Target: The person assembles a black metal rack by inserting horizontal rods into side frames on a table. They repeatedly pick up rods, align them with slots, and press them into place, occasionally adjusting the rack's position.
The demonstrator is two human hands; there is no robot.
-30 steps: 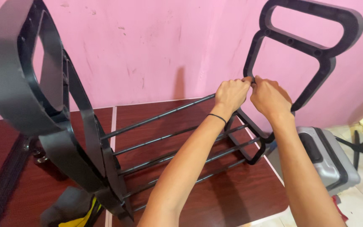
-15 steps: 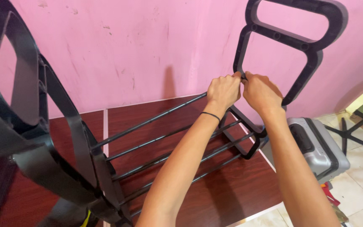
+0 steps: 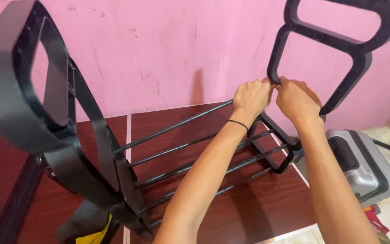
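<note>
Rack (image 3: 195, 149): black, four thin rods spanning two plastic end frames; sits on table, centre of frame. Far frame (image 3: 339, 49) upright at upper right, against wall. Near frame (image 3: 46, 113) large and blurred at left.

Left hand (image 3: 251, 97): fingers curled shut around the end of the top rod (image 3: 177, 126), right where it meets the far frame. Thin black band on that wrist.

Right hand (image 3: 296, 99): fingers closed on the inner edge of the far frame, just beside the left hand; knuckles of both touching or nearly so.

Table (image 3: 249, 212): dark red-brown wood, pale seam running front to back left of centre.

Wall (image 3: 172, 49): pink, scuffed, behind rack.

Lower right, on floor beside table: grey case (image 3: 362, 162) with dark handle recess.

Bottom edge, lower left: yellow item (image 3: 99, 235), partly hidden under near frame; kind not discernible.
</note>
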